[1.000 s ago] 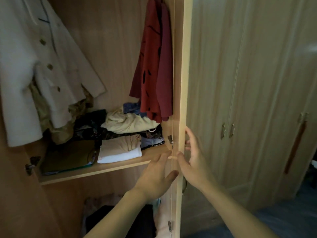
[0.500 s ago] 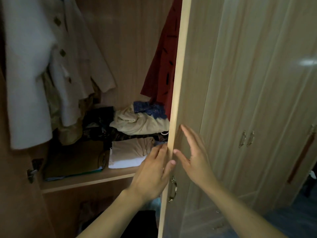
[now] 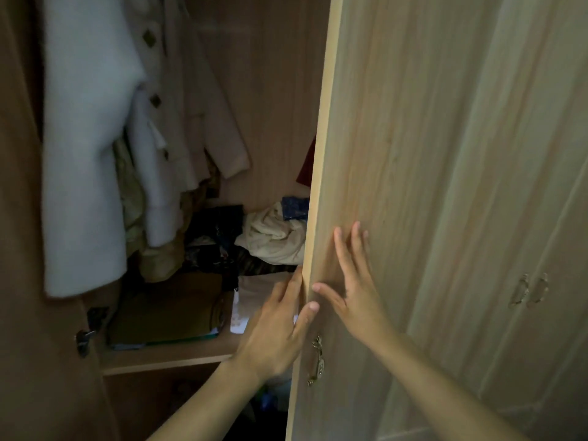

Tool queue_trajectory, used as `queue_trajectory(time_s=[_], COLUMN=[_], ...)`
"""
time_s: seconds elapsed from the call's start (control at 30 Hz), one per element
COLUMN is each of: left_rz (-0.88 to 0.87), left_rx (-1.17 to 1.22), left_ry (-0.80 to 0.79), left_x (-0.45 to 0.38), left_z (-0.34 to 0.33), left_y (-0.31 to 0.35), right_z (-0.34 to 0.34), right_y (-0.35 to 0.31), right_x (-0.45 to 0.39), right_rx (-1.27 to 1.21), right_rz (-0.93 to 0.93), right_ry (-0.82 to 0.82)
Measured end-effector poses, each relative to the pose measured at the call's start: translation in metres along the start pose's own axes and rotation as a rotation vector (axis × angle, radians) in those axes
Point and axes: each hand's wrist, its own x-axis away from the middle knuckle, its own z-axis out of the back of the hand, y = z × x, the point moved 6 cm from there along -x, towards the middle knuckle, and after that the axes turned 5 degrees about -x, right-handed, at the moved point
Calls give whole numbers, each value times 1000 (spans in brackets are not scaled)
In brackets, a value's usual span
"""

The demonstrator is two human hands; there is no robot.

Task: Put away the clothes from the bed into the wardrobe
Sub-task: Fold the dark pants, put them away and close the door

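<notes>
The light wooden wardrobe door (image 3: 397, 154) stands partly swung across the opening. My left hand (image 3: 276, 326) grips its free edge, fingers behind and thumb on the front, just above the metal handle (image 3: 316, 361). My right hand (image 3: 353, 281) lies flat on the door's front, fingers spread. Inside, a white coat (image 3: 86, 154) hangs at the left. On the shelf (image 3: 165, 361) lie folded and loose clothes: an olive pile (image 3: 165, 310), a cream garment (image 3: 273, 240), dark items (image 3: 216, 230). A sliver of a red garment (image 3: 307, 167) shows beside the door edge.
The wardrobe's left door (image 3: 38, 345) stands open at the left with a hinge (image 3: 84, 337). To the right are closed wardrobe doors with paired handles (image 3: 529, 289). Below the shelf is a dark compartment (image 3: 178, 402) with clothes barely visible.
The door has swung further left across the opening, hiding most of the red garment and the beige folded pile. Both hands moved with it, staying at the door edge.
</notes>
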Motion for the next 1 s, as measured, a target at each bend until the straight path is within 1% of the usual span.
queue_trajectory(time_s=[0.13,0.27,0.43,0.53,0.73,0.87,1.0], left_rz=[34,95,208,232,359,389,403], left_rx=[-129,-201,-177,-173,-269,-277,-258], left_ry=[-3,-15,-38,-52,-186,-199,-208], left_x=[-19,-36,-49,-55,-58,-57,-57], left_z=[6,4,-6,-9,-23,-22,-18], left_y=[-23,-48,-58,-61,-88,-92,-86], right_z=[-23,-42,-61,-71,-92,-92,-91], right_y=[18,30,37,41,48,52,50], right_x=[-18,-33,-52,-63,-84,-83,-83], right_rx=[229,347,414,436,457,452,464], right_rz=[43,57,10,-10,-74,-46,-61], right_ry=[15,-23,4,7,1,12,-10])
